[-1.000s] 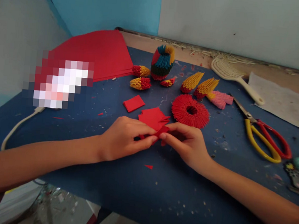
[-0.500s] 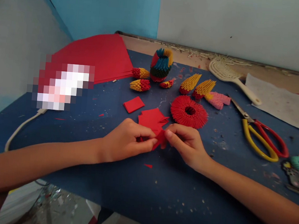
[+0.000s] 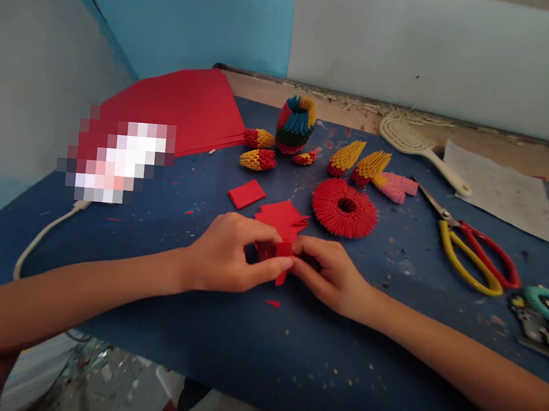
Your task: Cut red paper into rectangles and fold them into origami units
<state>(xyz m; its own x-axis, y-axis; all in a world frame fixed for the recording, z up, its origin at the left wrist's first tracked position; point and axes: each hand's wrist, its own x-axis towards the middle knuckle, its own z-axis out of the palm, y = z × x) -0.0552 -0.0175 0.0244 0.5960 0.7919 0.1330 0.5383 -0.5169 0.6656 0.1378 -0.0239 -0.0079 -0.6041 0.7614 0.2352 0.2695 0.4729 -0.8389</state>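
Note:
Between my two hands is a small folded piece of red paper (image 3: 283, 249). My left hand (image 3: 233, 253) pinches it from the left with thumb and fingers. From the other side my right hand (image 3: 329, 270) grips its right edge, fingertips close to the left thumb. Just beyond lies a loose pile of red paper pieces (image 3: 278, 215), partly covered by my hands. A flat red paper rectangle (image 3: 247, 194) rests to the left of the pile. Behind my right hand sits a red ring of folded paper pieces (image 3: 324, 212). One tiny red scrap (image 3: 273, 304) lies nearer me.
Red sheets (image 3: 178, 106) are stacked at the back left, with a blurred object and white cable (image 3: 39, 234) before them. A multicoloured paper pot (image 3: 293, 131) and yellow-red paper cones (image 3: 347, 157) stand behind. Scissors (image 3: 477, 256), a hairbrush (image 3: 410, 135) and grey paper (image 3: 498, 191) are on the right.
The red paper between my fingers has turned and now shows a flat, squarish face. My right hand has shifted slightly left and down, and the view has tilted a little.

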